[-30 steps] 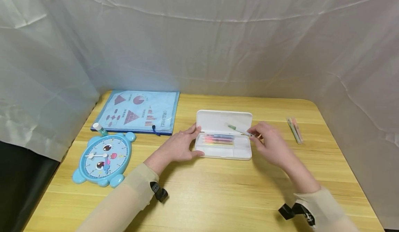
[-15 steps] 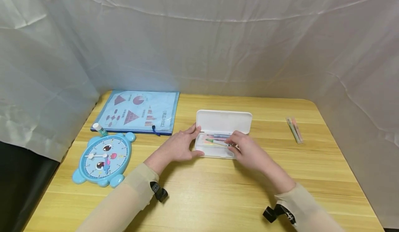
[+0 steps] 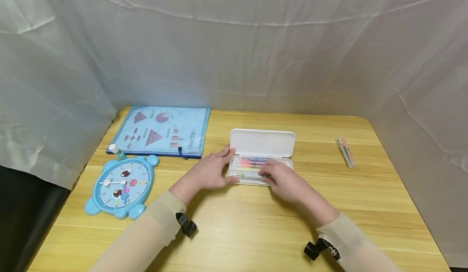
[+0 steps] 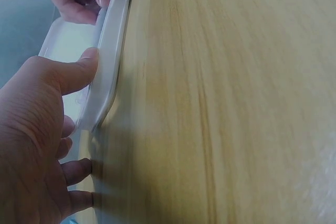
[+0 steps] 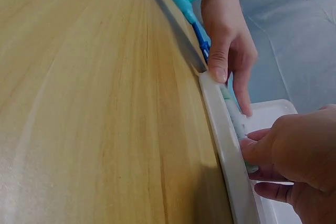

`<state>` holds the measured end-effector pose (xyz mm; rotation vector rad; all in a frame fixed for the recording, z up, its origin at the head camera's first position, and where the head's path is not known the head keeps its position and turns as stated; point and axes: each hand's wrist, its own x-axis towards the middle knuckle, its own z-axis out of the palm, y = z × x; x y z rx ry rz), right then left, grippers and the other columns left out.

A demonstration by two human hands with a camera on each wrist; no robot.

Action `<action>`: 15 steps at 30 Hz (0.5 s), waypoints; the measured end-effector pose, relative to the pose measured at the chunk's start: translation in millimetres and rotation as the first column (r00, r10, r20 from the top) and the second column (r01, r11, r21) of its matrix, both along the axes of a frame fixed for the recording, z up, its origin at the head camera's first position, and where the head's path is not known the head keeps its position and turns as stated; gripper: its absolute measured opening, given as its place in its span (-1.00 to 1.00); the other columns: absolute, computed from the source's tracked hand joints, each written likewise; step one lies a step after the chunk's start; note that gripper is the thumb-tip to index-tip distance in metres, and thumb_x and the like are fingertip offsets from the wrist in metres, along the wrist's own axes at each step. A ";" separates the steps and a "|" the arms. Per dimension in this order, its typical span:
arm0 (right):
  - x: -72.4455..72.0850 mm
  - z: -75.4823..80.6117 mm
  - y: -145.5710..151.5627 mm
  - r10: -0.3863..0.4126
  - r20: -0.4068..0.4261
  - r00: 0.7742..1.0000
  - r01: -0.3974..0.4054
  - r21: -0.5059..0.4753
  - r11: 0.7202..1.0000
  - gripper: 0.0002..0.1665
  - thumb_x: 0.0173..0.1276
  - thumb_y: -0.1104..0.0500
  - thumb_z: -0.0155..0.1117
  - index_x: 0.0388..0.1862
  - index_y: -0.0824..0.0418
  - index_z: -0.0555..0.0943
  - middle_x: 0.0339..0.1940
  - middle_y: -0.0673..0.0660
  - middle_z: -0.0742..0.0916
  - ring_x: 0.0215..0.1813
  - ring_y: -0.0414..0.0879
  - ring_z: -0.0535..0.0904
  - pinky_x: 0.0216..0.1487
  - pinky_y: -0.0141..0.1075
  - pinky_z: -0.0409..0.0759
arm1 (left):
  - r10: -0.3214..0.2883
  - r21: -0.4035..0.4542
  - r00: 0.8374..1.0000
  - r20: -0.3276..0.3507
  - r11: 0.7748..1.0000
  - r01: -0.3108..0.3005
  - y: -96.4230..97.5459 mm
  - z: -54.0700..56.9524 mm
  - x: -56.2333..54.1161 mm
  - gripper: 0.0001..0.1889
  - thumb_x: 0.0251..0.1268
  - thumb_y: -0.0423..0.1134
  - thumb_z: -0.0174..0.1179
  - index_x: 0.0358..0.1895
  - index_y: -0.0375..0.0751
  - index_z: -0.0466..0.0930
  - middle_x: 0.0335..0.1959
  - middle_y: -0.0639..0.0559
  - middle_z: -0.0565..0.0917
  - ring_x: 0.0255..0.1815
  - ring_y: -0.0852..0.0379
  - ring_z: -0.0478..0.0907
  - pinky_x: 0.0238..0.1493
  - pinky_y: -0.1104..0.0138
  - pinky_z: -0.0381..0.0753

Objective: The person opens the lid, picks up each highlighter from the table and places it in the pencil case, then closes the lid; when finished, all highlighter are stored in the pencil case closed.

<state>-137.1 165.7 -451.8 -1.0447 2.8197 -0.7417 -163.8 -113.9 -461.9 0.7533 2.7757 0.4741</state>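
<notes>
A white pencil case (image 3: 262,142) lies with its lid raised. My left hand (image 3: 207,171) holds its left end, the thumb on the front rim in the left wrist view and the fingers by the lid. My right hand (image 3: 286,181) reaches into the front part of the tray. Between thumb and fingers it pinches a pale marker pen (image 5: 233,109) with green ends, which lies along the front wall. Several coloured marker pens (image 3: 252,163) in pink, yellow, purple and blue lie side by side behind it. The right fingers hide part of the green marker.
Right of the case lie a green marker (image 3: 343,153) and an orange one (image 3: 349,152). On the left are a blue toy clock (image 3: 126,187), a small white-capped bottle or stick (image 3: 117,151) and a blue printed zip folder (image 3: 162,129). Grey sheeting (image 3: 237,52) surrounds the table.
My right hand has carried the green marker left from beside the case, then down into the tray's front part. My left hand has stayed at the case's left end.
</notes>
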 end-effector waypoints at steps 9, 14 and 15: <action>-2.5 1.9 3.8 0.039 0.041 0.998 -0.040 0.021 0.999 -0.86 0.46 0.36 0.40 -0.07 0.22 0.78 -0.13 0.01 0.75 -0.01 -0.06 0.67 0.09 -0.07 0.70 | -0.006 -0.007 1.000 -0.006 1.000 0.006 -0.3 -1.0 -0.4 0.14 0.30 0.48 0.23 0.73 -0.10 -0.02 0.74 -0.05 -0.03 0.55 -0.27 0.33 0.52 -0.13 0.33; -3.7 3.1 6.2 0.051 0.053 0.997 -0.052 0.013 0.999 -0.87 0.48 0.35 0.39 -0.06 0.23 0.78 -0.12 0.01 0.76 -0.01 -0.07 0.68 0.08 -0.08 0.71 | -0.005 -0.008 1.000 -0.010 1.000 0.005 0.2 -1.1 -0.7 0.13 0.30 0.47 0.25 0.73 -0.11 -0.01 0.74 -0.05 -0.03 0.55 -0.27 0.33 0.52 -0.13 0.32; -4.3 3.8 7.1 0.051 0.055 0.997 -0.051 0.008 0.999 -0.87 0.48 0.34 0.39 -0.06 0.24 0.79 -0.12 0.02 0.77 -0.01 -0.06 0.68 0.08 -0.08 0.71 | -0.005 -0.008 1.000 -0.010 1.000 0.005 0.3 -1.1 -0.9 0.14 0.30 0.47 0.26 0.73 -0.11 -0.01 0.74 -0.05 -0.03 0.55 -0.26 0.33 0.52 -0.13 0.32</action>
